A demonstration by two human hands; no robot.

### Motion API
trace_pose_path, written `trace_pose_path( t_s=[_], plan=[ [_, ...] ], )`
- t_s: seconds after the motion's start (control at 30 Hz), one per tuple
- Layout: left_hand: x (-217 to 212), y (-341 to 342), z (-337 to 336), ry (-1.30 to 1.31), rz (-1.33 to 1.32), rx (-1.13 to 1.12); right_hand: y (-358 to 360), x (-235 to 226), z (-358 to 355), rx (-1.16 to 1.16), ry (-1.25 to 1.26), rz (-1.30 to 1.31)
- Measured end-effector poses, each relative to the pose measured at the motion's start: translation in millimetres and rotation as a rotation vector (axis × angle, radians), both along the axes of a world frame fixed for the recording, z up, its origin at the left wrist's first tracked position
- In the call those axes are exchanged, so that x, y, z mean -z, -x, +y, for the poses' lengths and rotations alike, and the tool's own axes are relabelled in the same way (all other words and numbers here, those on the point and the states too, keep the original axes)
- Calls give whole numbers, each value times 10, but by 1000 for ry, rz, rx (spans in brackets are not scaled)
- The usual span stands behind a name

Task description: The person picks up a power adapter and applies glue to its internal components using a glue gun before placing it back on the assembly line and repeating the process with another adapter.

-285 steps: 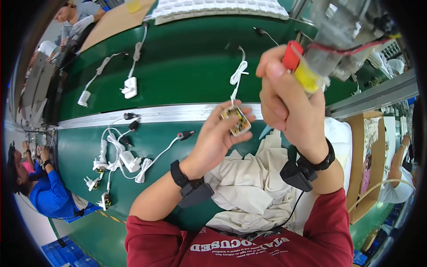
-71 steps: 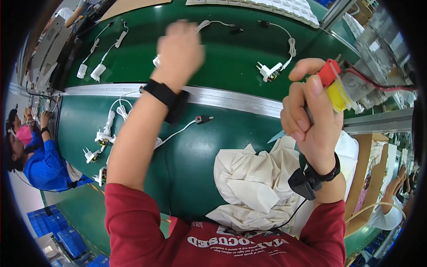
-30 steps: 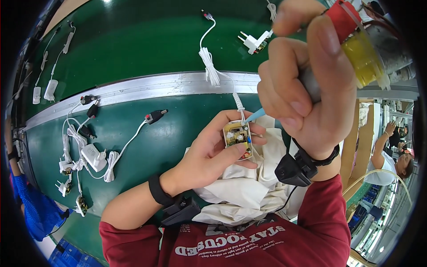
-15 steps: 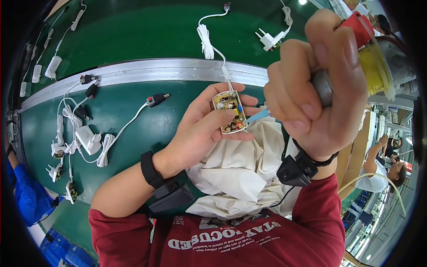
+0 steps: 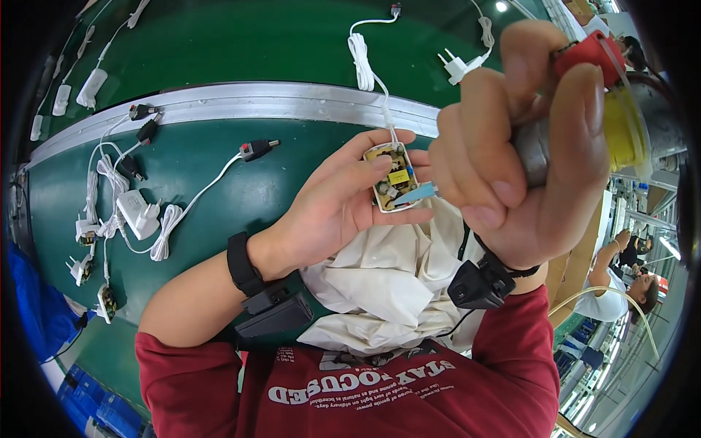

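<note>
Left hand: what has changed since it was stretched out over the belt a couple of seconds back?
The left hand drew back toward the body and now holds a small open circuit board with its white cord trailing over the belt. The right hand brought the tool's blue tip down onto the board. The right hand's grip on the tool is unchanged, and the white cloth stays on the lap.

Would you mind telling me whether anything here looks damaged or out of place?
Nothing stands out: the left hand holds the small open circuit board level, and the right hand grips the grey powered driver at it.
</note>
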State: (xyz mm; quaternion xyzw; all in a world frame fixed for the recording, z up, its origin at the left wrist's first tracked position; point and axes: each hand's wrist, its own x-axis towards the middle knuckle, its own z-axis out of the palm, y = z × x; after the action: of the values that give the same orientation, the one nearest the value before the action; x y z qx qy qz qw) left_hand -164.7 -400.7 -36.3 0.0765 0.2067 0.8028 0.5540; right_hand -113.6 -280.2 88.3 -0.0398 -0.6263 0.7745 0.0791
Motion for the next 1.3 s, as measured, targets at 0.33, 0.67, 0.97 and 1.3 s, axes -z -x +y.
trace_pose_path(
  t_s=[0.33,0.67,0.97,1.3],
  plan=[
    [23,22,2,-12,-8,6,53,40,31,-55,50,27],
    [63,580,584,166,1209,-429,97,245,164,-34,179,301],
    [-138,854,639,753,2021,-813,118,240,92,73,116,273],
    [-1149,561,-1776,1203,2340,12,130,63,0,98,-43,212]
  ],
)
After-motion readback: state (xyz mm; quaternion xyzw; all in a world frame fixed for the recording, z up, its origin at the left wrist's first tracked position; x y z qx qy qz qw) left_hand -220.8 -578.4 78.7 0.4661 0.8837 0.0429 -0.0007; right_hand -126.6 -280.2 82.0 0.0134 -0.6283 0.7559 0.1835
